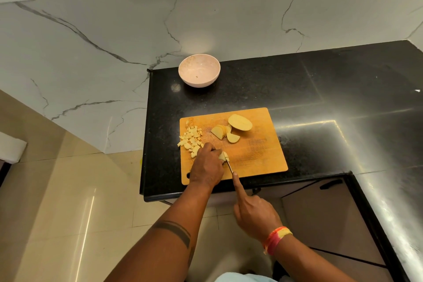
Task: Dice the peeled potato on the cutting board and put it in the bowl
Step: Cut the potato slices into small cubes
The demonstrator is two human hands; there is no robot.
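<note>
Dicing is underway: a slice (223,155) is pinned by curled left hand (207,167) fingers, the knife (229,166) gripped by the right hand (254,215). Slices (225,132) at 1 o'clock need dicing next.

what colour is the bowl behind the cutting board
Pale pink: the small round bowl, clearest in the head view.

Single head view, worn camera, wide-angle, looks forward and steeply down from above. Cutting board (251,158) sits near frame centre, black counter (320,89) runs to right edge. Both forearms enter from bottom edge. Marble wall (114,29) fills upper half, lines bowed by lens.
</note>
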